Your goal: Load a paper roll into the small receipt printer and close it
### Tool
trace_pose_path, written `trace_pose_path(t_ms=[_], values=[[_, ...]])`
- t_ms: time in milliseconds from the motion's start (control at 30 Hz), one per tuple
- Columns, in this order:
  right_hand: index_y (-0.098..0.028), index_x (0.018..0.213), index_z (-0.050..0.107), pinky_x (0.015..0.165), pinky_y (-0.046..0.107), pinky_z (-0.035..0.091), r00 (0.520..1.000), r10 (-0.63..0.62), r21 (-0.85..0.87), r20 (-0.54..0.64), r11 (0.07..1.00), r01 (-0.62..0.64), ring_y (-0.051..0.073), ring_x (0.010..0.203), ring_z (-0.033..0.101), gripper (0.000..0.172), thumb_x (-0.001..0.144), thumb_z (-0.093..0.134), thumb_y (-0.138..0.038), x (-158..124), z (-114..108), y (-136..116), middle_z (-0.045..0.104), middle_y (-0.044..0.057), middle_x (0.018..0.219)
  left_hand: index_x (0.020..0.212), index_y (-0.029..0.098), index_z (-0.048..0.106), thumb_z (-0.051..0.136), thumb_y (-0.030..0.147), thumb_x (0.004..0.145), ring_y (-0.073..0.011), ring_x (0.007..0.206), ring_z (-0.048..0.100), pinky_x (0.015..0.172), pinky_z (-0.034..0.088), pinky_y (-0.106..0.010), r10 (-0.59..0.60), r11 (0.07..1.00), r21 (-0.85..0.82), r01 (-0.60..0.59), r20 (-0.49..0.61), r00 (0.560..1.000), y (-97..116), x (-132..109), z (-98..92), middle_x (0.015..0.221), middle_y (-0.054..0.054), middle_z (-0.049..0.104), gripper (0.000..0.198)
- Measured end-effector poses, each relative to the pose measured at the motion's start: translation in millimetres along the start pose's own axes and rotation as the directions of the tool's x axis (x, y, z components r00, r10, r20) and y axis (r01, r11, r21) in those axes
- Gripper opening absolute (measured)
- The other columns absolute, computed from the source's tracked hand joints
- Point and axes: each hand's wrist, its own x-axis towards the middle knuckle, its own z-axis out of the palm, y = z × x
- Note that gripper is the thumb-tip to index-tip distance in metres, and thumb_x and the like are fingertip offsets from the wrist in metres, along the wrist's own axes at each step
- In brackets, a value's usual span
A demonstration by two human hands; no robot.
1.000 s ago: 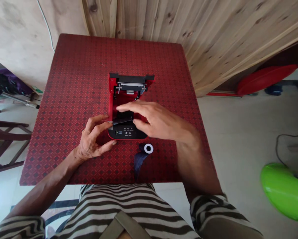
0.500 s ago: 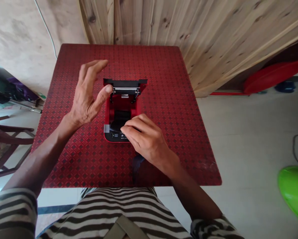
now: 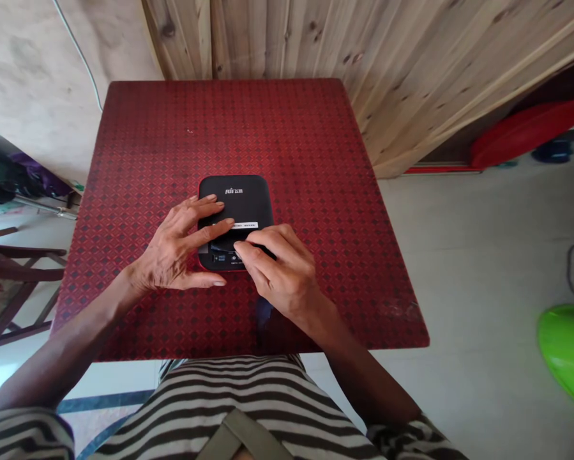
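Observation:
A small printer (image 3: 251,203) with a black lid and red edges lies on the table, its lid down. White lettering and a white label mark the lid. My left hand (image 3: 172,246) rests on it with fingers spread, two fingertips on the lid and the thumb by the front edge. At the front, my right hand (image 3: 284,268) pinches the end of a black strip (image 3: 225,242) that emerges from under the lid. Part of the strip and the printer's front right corner are hidden behind my right fingers.
The red patterned table (image 3: 325,268) stands against a wooden plank wall (image 3: 277,38). A dark wooden chair (image 3: 23,275) is at the left. A green rounded object (image 3: 569,351) and a red one (image 3: 526,134) are off to the right.
The printer's lid, raised before, is now down. My left hand has moved from beside the raised lid onto its top. My right hand keeps its pinch on the black strip.

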Motion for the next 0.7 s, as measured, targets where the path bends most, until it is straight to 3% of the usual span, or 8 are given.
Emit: trace_pose_path(t_ms=[167, 400, 567, 700], values=[[-0.019, 0.109, 0.072, 0.08, 0.036, 0.058, 1.0, 0.017, 0.014, 0.024, 1.0, -0.017, 0.02, 0.087, 0.063, 0.016, 0.101, 0.063, -0.009, 0, -2, -1, 0.075, 0.007, 0.095, 0.163, 0.029, 0.044, 0.078, 0.075, 0.083, -0.0409, 0.15, 0.053, 0.124, 0.044, -0.064, 0.046, 0.998, 0.055, -0.045, -0.029, 0.999, -4, 2, 3.5, 0.156, -0.019, 0.057, 0.098], [-0.019, 0.109, 0.073, 0.081, 0.037, 0.059, 0.999, 0.017, 0.032, 0.048, 0.999, -0.018, 0.021, 0.087, 0.062, 0.018, 0.101, 0.062, -0.008, 2, -3, 1, 0.075, 0.007, 0.094, 0.159, 0.031, 0.048, 0.079, 0.077, 0.08, -0.0414, 0.146, 0.057, 0.118, 0.05, -0.064, 0.054, 0.996, 0.076, -0.05, -0.06, 0.997, -3, 2, 6.2, 0.151, -0.018, 0.06, 0.096], [-0.023, 0.108, 0.074, 0.082, 0.038, 0.058, 0.994, 0.033, 0.041, 0.104, 0.998, -0.037, 0.021, 0.087, 0.063, 0.018, 0.103, 0.06, -0.012, 4, -5, -1, 0.075, 0.006, 0.096, 0.153, 0.034, 0.053, 0.079, 0.079, 0.079, -0.0413, 0.145, 0.057, 0.118, 0.049, -0.066, 0.005, 0.995, 0.098, -0.002, -0.031, 1.0, -2, 2, 8.4, 0.151, -0.016, 0.06, 0.091], [-0.023, 0.115, 0.074, 0.088, 0.042, 0.059, 0.997, 0.058, 0.068, 0.051, 0.996, -0.062, 0.023, 0.095, 0.068, 0.014, 0.102, 0.068, -0.022, 7, -17, 7, 0.078, 0.008, 0.105, 0.156, 0.03, 0.052, 0.077, 0.076, 0.083, -0.042, 0.148, 0.052, 0.121, 0.047, -0.067, -0.035, 0.999, 0.027, 0.036, -0.062, 0.997, 5, -1, 9.1, 0.155, -0.018, 0.054, 0.09]])
